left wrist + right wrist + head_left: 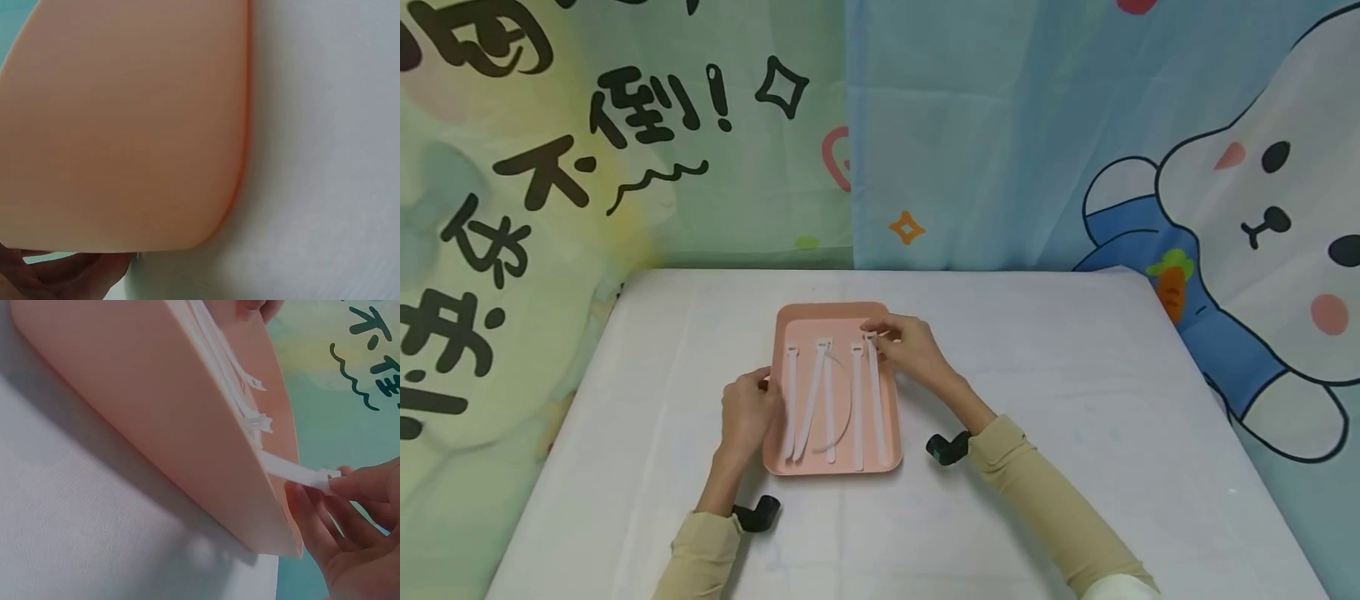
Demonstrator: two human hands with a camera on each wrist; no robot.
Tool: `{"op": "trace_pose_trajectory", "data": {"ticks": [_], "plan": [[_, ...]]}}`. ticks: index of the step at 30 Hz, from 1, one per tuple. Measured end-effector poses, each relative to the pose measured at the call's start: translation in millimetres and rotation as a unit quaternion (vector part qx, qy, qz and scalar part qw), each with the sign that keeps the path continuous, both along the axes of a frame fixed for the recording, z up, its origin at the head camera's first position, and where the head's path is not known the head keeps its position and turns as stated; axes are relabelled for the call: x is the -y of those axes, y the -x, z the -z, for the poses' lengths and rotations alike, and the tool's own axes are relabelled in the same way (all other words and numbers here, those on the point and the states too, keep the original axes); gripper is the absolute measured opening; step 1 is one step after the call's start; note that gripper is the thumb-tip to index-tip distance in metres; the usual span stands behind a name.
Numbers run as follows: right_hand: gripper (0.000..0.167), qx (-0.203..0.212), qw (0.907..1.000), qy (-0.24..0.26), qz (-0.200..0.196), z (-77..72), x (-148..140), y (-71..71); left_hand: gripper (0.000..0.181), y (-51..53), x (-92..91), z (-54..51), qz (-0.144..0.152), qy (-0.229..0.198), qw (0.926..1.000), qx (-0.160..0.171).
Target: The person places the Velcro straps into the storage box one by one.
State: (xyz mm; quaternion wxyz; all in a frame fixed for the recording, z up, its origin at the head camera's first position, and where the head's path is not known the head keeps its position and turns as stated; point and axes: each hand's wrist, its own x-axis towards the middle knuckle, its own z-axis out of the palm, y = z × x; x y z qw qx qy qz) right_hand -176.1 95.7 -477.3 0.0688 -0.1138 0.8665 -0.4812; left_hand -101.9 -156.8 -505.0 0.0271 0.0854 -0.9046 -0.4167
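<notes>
A pink rectangular tray (892, 433) lies on the table and holds several white cable ties (858, 408), each a flat strip with a small square head at the far end. One thin tie bends in a curve across the others. At the tray's left side my left hand (748, 412) grips the rim; its fingers (253, 307) show over the wall in the right wrist view. My right hand (917, 354) pinches the head of the rightmost cable tie (294, 470) between thumb and fingers, at the tray's far right corner. In the left wrist view the tray's outer wall (137, 125) hides the ties.
A white cloth covers the table (1037, 375). Behind it hang a green printed curtain (745, 208) with dark lettering and a blue curtain (985, 150) with a cartoon rabbit. Each wrist wears a small black camera (947, 448).
</notes>
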Motion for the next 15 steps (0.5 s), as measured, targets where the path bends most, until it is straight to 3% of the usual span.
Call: {"op": "trace_pose_trajectory", "data": {"ticks": [4, 8, 15], "plan": [[0.025, -0.031, 0.9986, -0.044, 0.000, 0.8, -1, 0.8, 0.031, 1.0, -1.0, -0.6, 0.006, 0.003, 1.0000, 0.001], [0.025, -0.061, 0.9967, -0.053, -0.006, 4.4, -3, 4.4, 0.034, 3.3, -1.5, -2.5, 0.016, 0.016, 0.9998, 0.002], [0.023, -0.080, 0.9939, -0.076, -0.009, 9.8, -7, 8.7, 0.042, 13.3, -6.0, -15.2, 0.054, 0.064, 0.9963, -0.018]]}}
